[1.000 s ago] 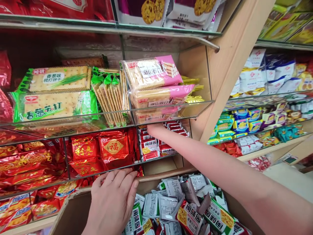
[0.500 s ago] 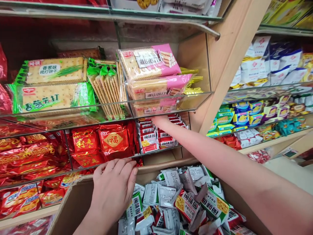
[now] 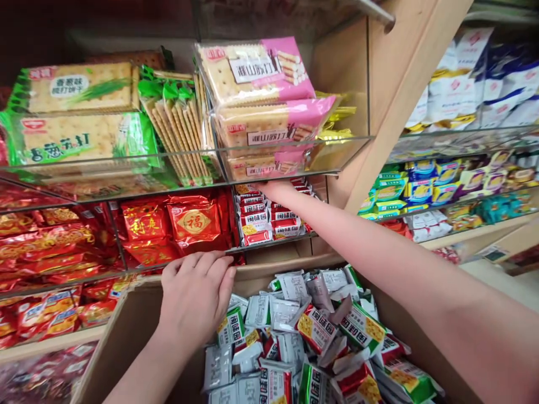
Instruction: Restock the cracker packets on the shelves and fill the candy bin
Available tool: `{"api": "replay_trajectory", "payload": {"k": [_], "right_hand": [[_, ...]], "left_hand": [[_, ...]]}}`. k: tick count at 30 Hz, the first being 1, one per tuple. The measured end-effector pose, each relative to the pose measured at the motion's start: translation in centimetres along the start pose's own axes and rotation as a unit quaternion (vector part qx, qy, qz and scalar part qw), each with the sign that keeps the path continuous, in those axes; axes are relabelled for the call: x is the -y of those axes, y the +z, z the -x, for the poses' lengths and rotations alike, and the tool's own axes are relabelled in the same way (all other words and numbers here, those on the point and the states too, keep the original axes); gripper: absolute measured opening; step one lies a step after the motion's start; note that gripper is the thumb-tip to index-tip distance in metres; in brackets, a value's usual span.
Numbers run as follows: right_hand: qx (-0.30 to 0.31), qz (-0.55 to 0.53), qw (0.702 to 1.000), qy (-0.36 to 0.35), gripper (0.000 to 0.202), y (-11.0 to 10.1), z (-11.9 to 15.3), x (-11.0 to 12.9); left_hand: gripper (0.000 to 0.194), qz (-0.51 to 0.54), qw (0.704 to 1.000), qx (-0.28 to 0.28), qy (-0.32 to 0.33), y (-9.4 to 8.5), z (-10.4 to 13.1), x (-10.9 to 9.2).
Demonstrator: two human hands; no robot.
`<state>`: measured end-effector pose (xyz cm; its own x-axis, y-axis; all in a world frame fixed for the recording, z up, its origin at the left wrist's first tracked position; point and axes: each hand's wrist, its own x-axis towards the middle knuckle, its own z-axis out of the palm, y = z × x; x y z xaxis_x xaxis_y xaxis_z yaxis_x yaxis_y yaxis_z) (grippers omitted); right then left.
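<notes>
Hands work at a snack shelf: the left hand (image 3: 194, 294) lies palm down with fingers together on the far rim of a cardboard box (image 3: 126, 342), clamped on nothing that shows. Loose small packets (image 3: 314, 331), white, red and green, fill the box in a jumble. The right arm stretches across them into a clear shelf compartment, where the right hand (image 3: 269, 191) is mostly hidden under the glass shelf edge; whether its fingers are apart or closed on something cannot be told. It sits right at a stack of red and white packets (image 3: 256, 216) standing in rows in that compartment. Just to the left are red bags (image 3: 193, 221) with gold print. On the shelf above lie pink cracker packs (image 3: 256, 70) and green cracker packs (image 3: 80, 140)
</notes>
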<state>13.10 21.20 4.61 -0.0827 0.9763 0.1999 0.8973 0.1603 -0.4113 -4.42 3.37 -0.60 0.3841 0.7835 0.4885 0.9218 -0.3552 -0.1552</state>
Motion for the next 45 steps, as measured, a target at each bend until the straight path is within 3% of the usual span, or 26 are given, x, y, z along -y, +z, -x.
{"api": "replay_trajectory", "payload": {"k": [3, 5, 8, 10, 11, 13, 14, 16, 17, 18, 20, 22, 24, 26, 29, 32, 37, 39, 41, 42, 45], "right_hand": [[-0.005, 0.018, 1.000, 0.018, 0.054, -0.2, 0.8, -0.3], [-0.020, 0.010, 1.000, -0.020, 0.051, -0.8, 2.2, -0.6], [-0.051, 0.004, 0.990, -0.129, 0.043, -1.9, 6.6, -1.3], [-0.094, 0.030, 0.965, -0.242, 0.036, -2.4, 10.9, -1.9], [-0.082, 0.040, 0.950, -0.300, 0.031, -2.3, 13.3, -2.3], [0.027, 0.084, 0.907, -0.413, 0.026, -1.1, 18.0, -3.1], [0.080, 0.110, 0.895, -0.424, 0.023, 0.0, 20.0, -3.6], [0.160, 0.159, 0.908, -0.354, 0.023, 2.9, 23.0, -4.6], [0.193, 0.182, 0.914, -0.306, 0.035, 4.4, 23.9, -5.0], [0.204, 0.209, 0.920, -0.262, 0.042, 5.7, 24.4, -5.3], [0.222, 0.222, 0.922, -0.228, 0.036, 7.1, 24.4, -5.7], [0.246, 0.178, 0.928, -0.217, 0.034, 6.4, 23.9, -5.5], [0.250, 0.079, 0.945, -0.195, 0.039, 4.3, 23.5, -4.8], [0.205, -0.031, 0.956, -0.206, 0.045, 1.7, 23.0, -3.9], [0.082, -0.125, 0.931, -0.332, 0.046, -1.3, 22.4, -2.6], [-0.011, -0.142, 0.904, -0.402, 0.050, -2.4, 21.9, -2.1], [-0.047, -0.173, 0.949, -0.260, 0.063, -2.2, 21.4, -3.2], [-0.045, -0.171, 0.950, -0.259, 0.060, -2.2, 21.0, -3.7], [-0.049, -0.146, 0.941, -0.301, 0.055, -2.4, 20.4, -4.1], [-0.063, -0.131, 0.937, -0.318, 0.051, -2.6, 20.0, -4.4], [-0.141, -0.117, 0.945, -0.272, 0.047, -3.2, 18.2, -5.6]], "left_hand": [[0.026, 0.001, 1.000, 0.002, 0.000, 0.0, 0.1, -0.1], [0.027, 0.004, 1.000, 0.008, 0.005, -0.1, 0.1, -0.2], [0.028, 0.013, 1.000, 0.024, 0.003, -0.2, 0.2, -0.2], [0.028, 0.015, 1.000, 0.025, 0.000, -0.2, 0.2, -0.3], [0.028, 0.014, 1.000, 0.024, -0.002, -0.2, 0.2, -0.3], [0.028, 0.012, 1.000, 0.020, -0.005, -0.2, 0.1, -0.3], [0.028, 0.013, 1.000, 0.021, -0.006, -0.2, 0.1, -0.3], [0.028, 0.016, 1.000, 0.021, -0.002, -0.1, 0.1, -0.2], [0.027, 0.017, 1.000, 0.020, 0.003, -0.1, 0.2, 0.0], [0.027, 0.016, 1.000, 0.020, 0.008, -0.1, 0.2, 0.1], [0.026, 0.017, 1.000, 0.018, 0.012, -0.1, 0.2, 0.5], [0.026, 0.046, 0.999, 0.000, 0.012, -0.3, 0.3, 0.7], [0.030, 0.120, 0.992, -0.040, 0.016, -1.0, 0.5, 0.3], [0.037, 0.218, 0.974, -0.059, 0.003, -1.9, 0.9, -0.8], [0.052, 0.380, 0.924, 0.024, -0.047, -2.8, 1.3, -3.2], [0.052, 0.540, 0.831, 0.100, -0.090, -2.5, 1.1, -4.7], [0.056, 0.741, 0.629, 0.118, -0.203, -1.1, -0.3, -5.4], [0.057, 0.764, 0.592, 0.126, -0.222, -1.2, -1.0, -5.7], [0.054, 0.750, 0.615, 0.118, -0.214, -1.5, -1.5, -5.7], [0.052, 0.722, 0.654, 0.099, -0.202, -1.8, -1.7, -5.4], [0.045, 0.505, 0.854, 0.010, -0.121, -2.2, -2.4, -3.5]]}}
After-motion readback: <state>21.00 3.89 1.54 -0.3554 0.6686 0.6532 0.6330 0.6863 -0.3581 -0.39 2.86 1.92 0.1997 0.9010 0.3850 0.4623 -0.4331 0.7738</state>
